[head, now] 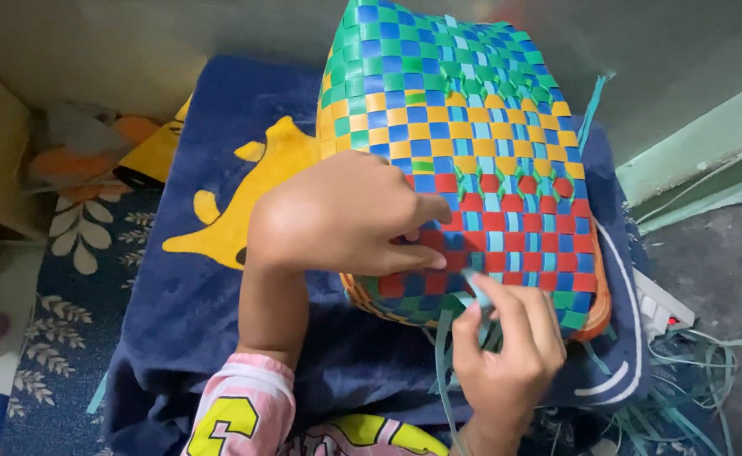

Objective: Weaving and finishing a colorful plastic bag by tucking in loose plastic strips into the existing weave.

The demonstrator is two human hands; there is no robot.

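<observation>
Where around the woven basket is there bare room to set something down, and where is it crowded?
Free: the blue blanket left of the left hand, below its yellow shape; also the grey floor at right. Crowded: near the right hand, where loose strips pile up under the basket edge, beside a white power strip.

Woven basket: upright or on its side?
On its side. The woven basket lies on the blue blanket, one checkered wall facing up; left hand presses on it, right hand pinches a strip.
</observation>
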